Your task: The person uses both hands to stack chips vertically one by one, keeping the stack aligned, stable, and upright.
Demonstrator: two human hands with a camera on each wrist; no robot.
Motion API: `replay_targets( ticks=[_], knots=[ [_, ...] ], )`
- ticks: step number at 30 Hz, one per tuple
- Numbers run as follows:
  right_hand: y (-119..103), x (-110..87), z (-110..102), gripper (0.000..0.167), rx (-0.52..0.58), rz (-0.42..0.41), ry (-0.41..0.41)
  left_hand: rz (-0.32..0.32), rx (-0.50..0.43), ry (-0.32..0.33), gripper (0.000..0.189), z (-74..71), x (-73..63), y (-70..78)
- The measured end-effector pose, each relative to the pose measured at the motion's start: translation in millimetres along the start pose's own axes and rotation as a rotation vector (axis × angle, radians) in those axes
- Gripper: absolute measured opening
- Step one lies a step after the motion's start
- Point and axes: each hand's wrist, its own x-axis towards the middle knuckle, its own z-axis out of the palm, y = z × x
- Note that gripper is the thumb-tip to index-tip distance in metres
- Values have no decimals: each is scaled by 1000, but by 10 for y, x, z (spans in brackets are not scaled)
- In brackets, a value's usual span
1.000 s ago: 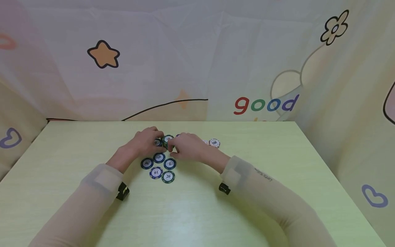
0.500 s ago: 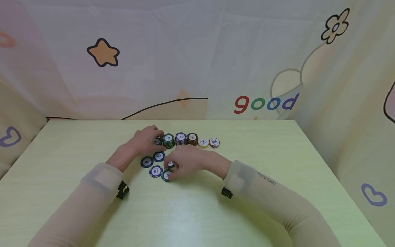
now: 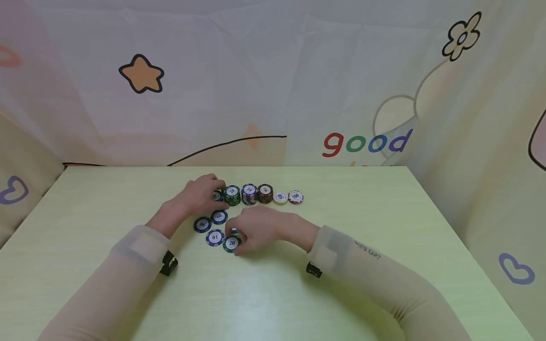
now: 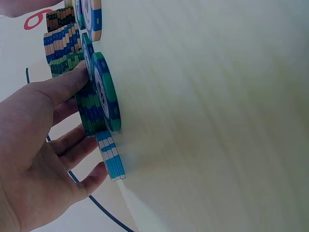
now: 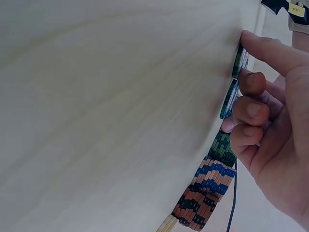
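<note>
One green 20 poker chip (image 3: 232,243) is lying nearest on the table (image 3: 256,298), the right hand (image 3: 259,229) pinching its edges between bent thumb and forefinger. A blue 10 chip (image 3: 215,237) is lying just beside it, two dark blue chips (image 3: 202,225) farther away. Beyond, the left hand (image 3: 198,195) is gripping a dark chip stack (image 4: 89,112), thumb opposite fingers, beside the green stack (image 3: 232,194).

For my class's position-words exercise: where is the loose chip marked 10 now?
In the head view, the loose chip marked 10 lies left of the green chip marked 20, which the right hand touches, and nearer the camera than two dark blue chips.
</note>
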Motion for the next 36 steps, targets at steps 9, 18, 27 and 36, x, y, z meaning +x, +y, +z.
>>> replay_targets(
  ticks=[9, 18, 27, 36],
  knots=[
    [-39, -3, 12, 34, 6, -10, -1, -4, -10, -3, 49, 5, -1, -10],
    [44, -62, -55, 39, 33, 34, 48, -3, -3, 3, 49, 9, -8, -20],
    [148, -47, -150, 42, -6, 196, 163, -14, -28, -10, 47, 9, -16, -6],
    [243, 50, -201, 43, 12, 294, 284, -16, -34, -9, 43, 9, -9, 0]
  ],
)
